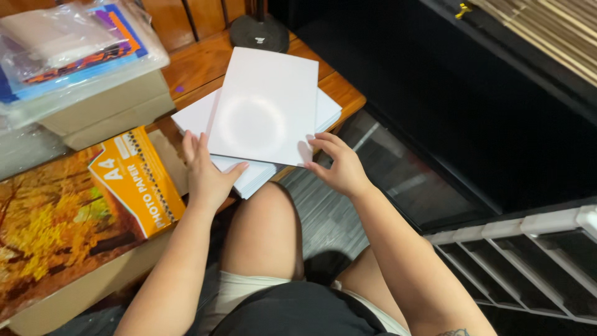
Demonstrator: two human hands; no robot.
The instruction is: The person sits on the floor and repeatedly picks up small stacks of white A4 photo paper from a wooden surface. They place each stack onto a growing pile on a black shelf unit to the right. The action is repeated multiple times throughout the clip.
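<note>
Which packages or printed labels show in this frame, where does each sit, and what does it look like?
Photo paper pack: left of the left hand, flat orange rectangle with white lettering.
Autumn-tree printed package: far left, under the orange pack, yellow and brown.
Clear plastic bag of coloured sheets: top left, on a plain cardboard box.
No screens or signs.
</note>
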